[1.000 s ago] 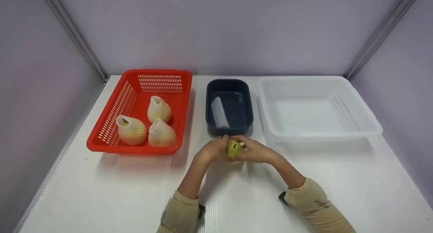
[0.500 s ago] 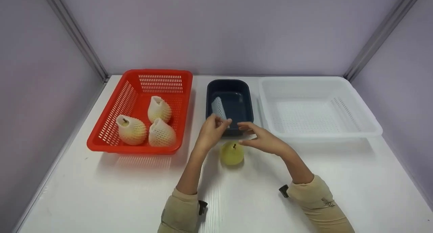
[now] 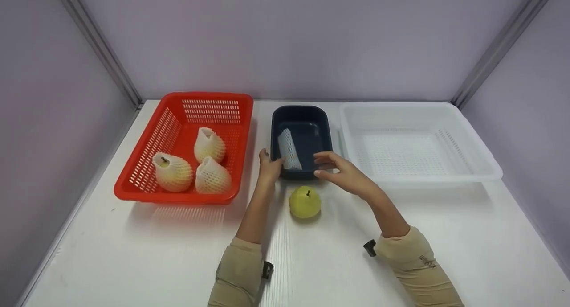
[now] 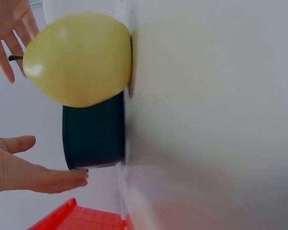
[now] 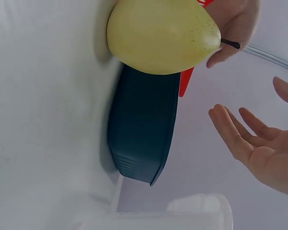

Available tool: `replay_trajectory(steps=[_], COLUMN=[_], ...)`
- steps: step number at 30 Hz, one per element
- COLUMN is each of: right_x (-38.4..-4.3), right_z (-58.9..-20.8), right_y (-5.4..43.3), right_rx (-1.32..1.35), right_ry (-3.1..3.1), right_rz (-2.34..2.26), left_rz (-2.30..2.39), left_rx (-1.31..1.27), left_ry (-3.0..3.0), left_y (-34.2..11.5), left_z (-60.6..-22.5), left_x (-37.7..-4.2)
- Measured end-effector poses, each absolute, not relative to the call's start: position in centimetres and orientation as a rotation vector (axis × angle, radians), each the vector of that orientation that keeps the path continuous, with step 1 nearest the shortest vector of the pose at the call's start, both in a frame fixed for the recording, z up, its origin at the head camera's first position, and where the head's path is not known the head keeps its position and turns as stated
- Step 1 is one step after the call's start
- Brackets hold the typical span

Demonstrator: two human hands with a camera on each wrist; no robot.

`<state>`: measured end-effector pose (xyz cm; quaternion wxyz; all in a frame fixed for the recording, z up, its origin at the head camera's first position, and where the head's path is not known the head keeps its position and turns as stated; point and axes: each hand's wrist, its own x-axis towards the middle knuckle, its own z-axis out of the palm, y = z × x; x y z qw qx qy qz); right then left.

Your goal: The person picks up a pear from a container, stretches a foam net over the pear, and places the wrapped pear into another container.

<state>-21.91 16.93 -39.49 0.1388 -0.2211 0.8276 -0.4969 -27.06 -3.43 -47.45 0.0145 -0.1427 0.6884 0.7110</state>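
Note:
A bare yellow-green pear stands stem up on the white table, just in front of the dark blue bin. One rolled white foam net lies inside that bin, along its left side. My left hand is at the bin's front left corner. Its thumb points over the rim, and the straight fingers lie along the outer left wall. Over the front right corner hovers my right hand, fingers spread and loosely bent, holding nothing. In the right wrist view the right hand shows apart from bin and pear.
On the left stands a red basket with several foam-netted pears, the stem of one showing. A white basket sits to the right of the bin. Pale walls enclose the table's back and sides.
Both hands have let go of the pear, which now stands on the table, and moved forward to the bin. The left hand's pinched fingers have straightened as it shifted to the bin's left side.

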Motion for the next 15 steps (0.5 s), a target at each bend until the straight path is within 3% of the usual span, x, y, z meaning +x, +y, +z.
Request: replay_trajectory(steps=[4, 8, 12, 15], right_x=[-22.2, -22.6, -23.3, -24.0], right_z=[-39.4, -39.1, -38.9, -38.9], right_y=[16.6, 16.2, 15.5, 15.1], right_rx=[-0.61, -0.591, -0.568, -0.535], right_ry=[2.403, 2.425, 2.483, 2.525], right_rz=[-1.442, -1.428, -1.397, -1.373], left_rz=[2.238, 2.296, 2.362, 2.364], left_rx=[-0.499, -0.483, -0.484, -0.581], left_ry=[1.983, 1.837, 1.752, 1.691], left_y=[-4.2, -4.8, -4.9, -4.3], left_z=[-53.9, -55.3, -53.3, -48.6], left_x=[-31.0, -31.6, -30.2, -27.7])
